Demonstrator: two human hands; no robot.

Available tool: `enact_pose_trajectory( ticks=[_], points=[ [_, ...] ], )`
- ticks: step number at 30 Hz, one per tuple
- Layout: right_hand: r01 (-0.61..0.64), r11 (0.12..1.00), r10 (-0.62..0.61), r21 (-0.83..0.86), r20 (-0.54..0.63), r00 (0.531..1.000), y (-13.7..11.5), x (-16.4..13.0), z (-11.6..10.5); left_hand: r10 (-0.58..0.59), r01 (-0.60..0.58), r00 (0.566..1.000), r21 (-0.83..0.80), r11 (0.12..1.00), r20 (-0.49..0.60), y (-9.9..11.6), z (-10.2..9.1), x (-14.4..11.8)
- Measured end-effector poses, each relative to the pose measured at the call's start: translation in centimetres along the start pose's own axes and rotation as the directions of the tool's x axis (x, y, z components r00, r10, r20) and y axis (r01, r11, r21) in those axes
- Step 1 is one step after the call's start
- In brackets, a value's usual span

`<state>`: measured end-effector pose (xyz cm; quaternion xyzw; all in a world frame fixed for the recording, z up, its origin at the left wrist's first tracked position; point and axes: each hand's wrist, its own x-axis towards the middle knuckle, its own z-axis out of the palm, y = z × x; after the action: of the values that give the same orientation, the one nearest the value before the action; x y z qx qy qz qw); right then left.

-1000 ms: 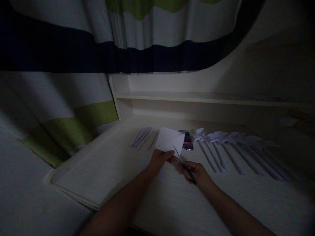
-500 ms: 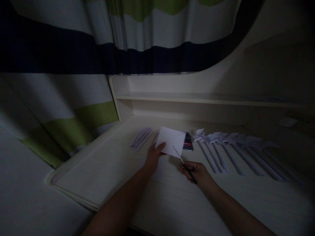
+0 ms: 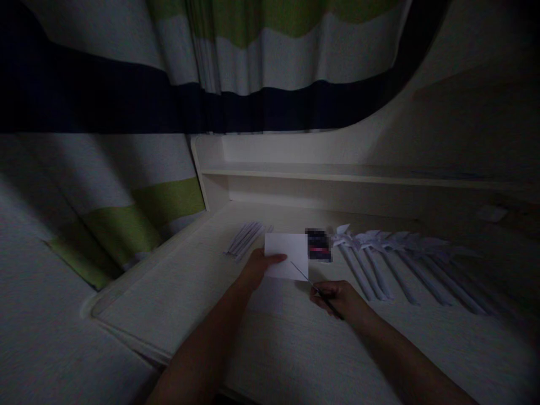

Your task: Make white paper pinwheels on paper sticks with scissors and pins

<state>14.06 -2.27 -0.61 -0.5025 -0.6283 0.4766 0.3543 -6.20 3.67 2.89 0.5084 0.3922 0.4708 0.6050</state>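
My left hand point(image 3: 256, 266) pinches a square sheet of white paper point(image 3: 287, 244) by its left edge, thumb lying on top. My right hand point(image 3: 333, 295) grips black-handled scissors point(image 3: 302, 273). Their thin metal blade reaches over the paper from its lower right corner toward the centre; the dim light hides whether the blades are apart. Beneath the held sheet, another pale sheet point(image 3: 265, 298) lies on the desk.
Thin white paper rolls point(image 3: 243, 239) lie behind my left hand. To the right, several paper pinwheels point(image 3: 371, 241) on rolled paper sticks lie in a row. A dark pixelated item point(image 3: 319, 246) sits between. A shelf point(image 3: 312, 170) runs along the back; a striped curtain point(image 3: 169, 197) hangs left.
My left hand has turned the paper so that it lies squarer to me, shifting it slightly left and nearer. The scissors stay at its lower right corner.
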Motion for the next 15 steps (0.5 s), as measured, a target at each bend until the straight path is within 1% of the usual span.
enact_pose_trajectory(
  ticks=[4, 8, 12, 15],
  points=[
    [-0.032, 0.999, 0.032, -0.001, 0.008, 0.999, 0.0, 0.1, -0.2, -0.004, 0.005, 1.0, -0.033, 0.999, 0.029, -0.2, 0.0, 0.1],
    [-0.056, 0.998, 0.056, -0.001, 0.007, 0.998, -0.3, -0.1, -0.3, -0.042, 0.045, 0.999, -0.097, 0.994, 0.034, -0.6, 0.1, 0.3],
    [-0.1, 0.995, 0.1, 0.01, 0.001, 0.995, -0.4, -0.1, -0.3, -0.044, 0.042, 0.999, -0.239, 0.97, -0.005, -0.7, -0.3, 0.9],
    [-0.128, 0.991, 0.131, 0.039, -0.059, 0.99, 0.0, 0.3, -0.1, -0.046, 0.02, 0.996, -0.321, 0.947, -0.072, -0.8, -0.9, 1.5]
  ],
)
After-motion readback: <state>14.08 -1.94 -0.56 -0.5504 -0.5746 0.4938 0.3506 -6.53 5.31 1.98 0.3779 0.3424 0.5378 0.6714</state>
